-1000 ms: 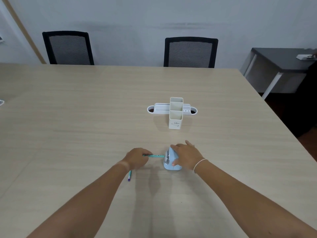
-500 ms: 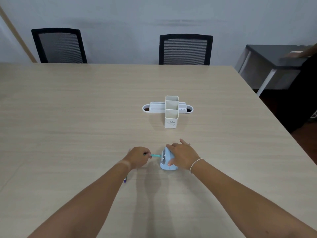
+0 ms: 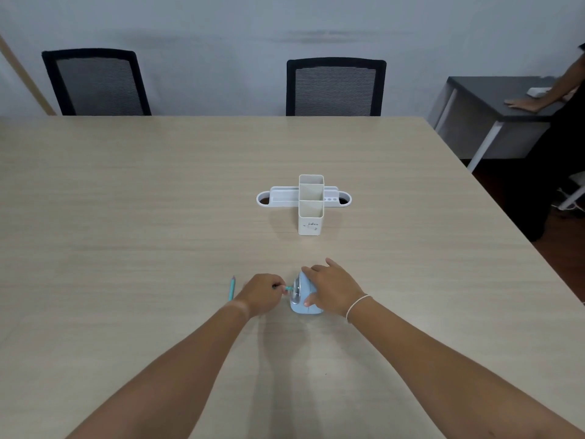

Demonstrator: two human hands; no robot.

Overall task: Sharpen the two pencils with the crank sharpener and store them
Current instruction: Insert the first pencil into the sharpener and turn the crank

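A light blue crank sharpener stands on the wooden table near its front. My right hand lies over its top and right side, gripping it. My left hand pinches a teal pencil whose front end sits in the sharpener's left face; only a short stub shows. A second teal pencil lies on the table just left of my left wrist, partly hidden by it. A white desk organizer with upright compartments stands farther back, empty as far as I can see.
Two black mesh chairs stand at the table's far edge. A dark side table is at the right, with another person's hand resting on it. The table's right edge runs diagonally nearby.
The pencil in my left hand has gone further into the sharpener, so less of it shows. The second pencil is now visible left of my wrist. A person's arm appeared at right.
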